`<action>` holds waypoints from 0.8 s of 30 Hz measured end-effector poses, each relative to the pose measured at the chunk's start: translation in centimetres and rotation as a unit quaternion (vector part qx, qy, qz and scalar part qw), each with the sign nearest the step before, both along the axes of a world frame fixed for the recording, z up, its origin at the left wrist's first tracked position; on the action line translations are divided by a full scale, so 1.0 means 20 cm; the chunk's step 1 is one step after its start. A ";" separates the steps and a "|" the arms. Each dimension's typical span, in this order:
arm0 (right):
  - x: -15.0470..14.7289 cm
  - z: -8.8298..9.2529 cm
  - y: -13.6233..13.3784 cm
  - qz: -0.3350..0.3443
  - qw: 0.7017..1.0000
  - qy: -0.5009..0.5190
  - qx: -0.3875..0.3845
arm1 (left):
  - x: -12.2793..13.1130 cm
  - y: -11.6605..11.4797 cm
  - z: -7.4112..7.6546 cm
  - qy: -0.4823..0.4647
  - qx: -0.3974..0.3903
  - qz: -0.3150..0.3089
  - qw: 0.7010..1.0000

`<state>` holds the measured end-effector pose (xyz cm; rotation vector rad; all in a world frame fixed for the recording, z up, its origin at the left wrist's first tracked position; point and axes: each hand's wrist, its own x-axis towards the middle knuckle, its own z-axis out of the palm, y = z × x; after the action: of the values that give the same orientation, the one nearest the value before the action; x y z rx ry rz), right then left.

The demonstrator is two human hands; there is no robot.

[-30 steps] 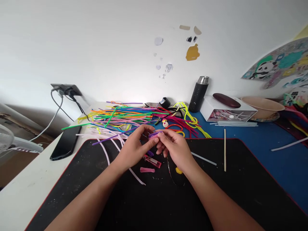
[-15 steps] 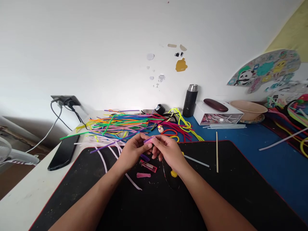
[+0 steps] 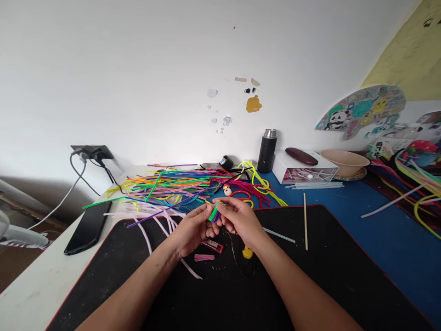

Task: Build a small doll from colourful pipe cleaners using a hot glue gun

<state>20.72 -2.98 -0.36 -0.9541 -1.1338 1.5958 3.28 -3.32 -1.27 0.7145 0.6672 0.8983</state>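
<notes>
My left hand (image 3: 195, 228) and my right hand (image 3: 241, 221) meet above the black mat (image 3: 220, 303), both closed. Their fingertips pinch a small bundle of pipe cleaner pieces (image 3: 214, 214), with green, purple and a bit of orange showing; the rest of it is covered by fingers. On the mat below lies a short pink pipe cleaner bundle (image 3: 204, 257). A red lighter (image 3: 214, 246) with a label is partly hidden behind my left hand. Beside my right wrist are a yellow knob-like piece (image 3: 247, 252) and a thin dark cord (image 3: 235, 257).
Many coloured pipe cleaners (image 3: 172, 184) lie in a heap behind the hands. Farther back stand a black flask (image 3: 268, 151) and a white box (image 3: 280, 170). A wooden stick (image 3: 305, 220) rests on the right, a phone (image 3: 87, 227) on the left.
The bundle has been turned between my fingers: pink and purple showed before, green and purple show now. My hands have dropped slightly, and the camera view has shifted.
</notes>
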 end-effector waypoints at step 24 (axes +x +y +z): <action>-0.01 0.00 0.00 -0.039 0.999 -0.005 0.012 | -0.03 0.02 0.04 0.035 0.059 0.037 0.997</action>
<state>20.62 -2.97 -0.31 -0.9792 -1.1067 1.5130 2.72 -2.97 -0.56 0.8337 0.7104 0.9896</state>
